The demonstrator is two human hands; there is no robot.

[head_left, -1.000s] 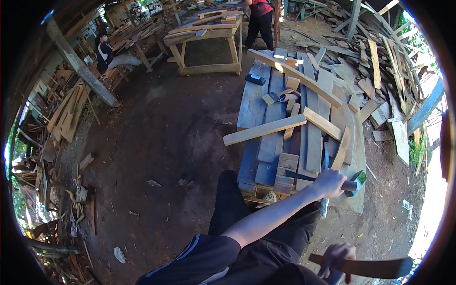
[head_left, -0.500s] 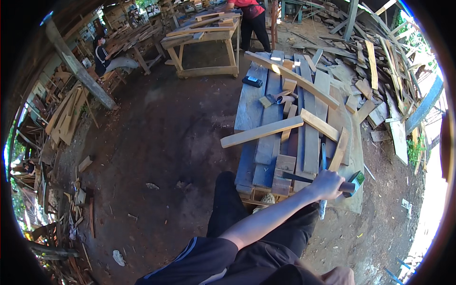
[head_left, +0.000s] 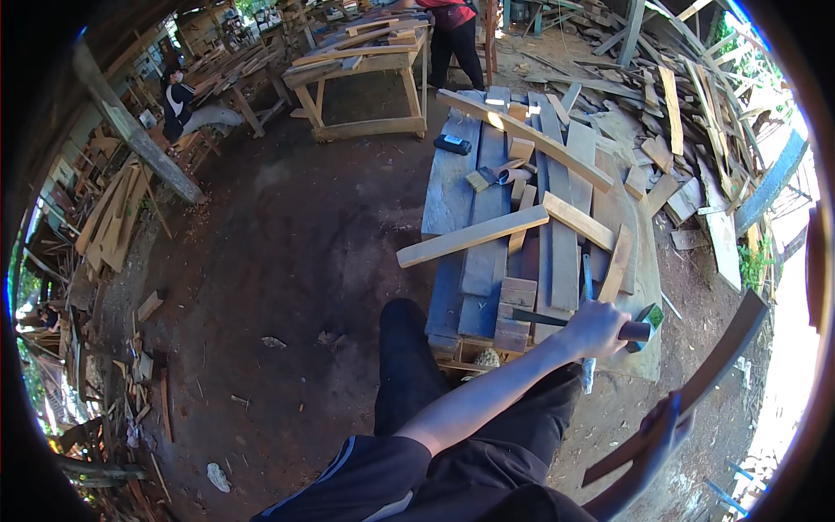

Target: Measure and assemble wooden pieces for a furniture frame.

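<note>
My left hand is closed around a tool with a long, narrow dark part and a brown rounded end, held over the near end of the plank-covered bench. At the lower right, my right hand grips a long curved wooden piece, raised at a slant beside the bench. Beyond my left hand lies a short wooden strip, with a thin blue tool next to it. A green, dark-edged object sits just right of the tool's brown end.
Planks cover the bench, with a long light batten, a paintbrush and a black object on top. Scrap wood is heaped at far right. A co-worker stands by another wooden table; a second person sits far left.
My right hand has come up at the lower right, now holding the curved wooden piece. My left hand keeps its grip on the tool; the view has shifted slightly.
</note>
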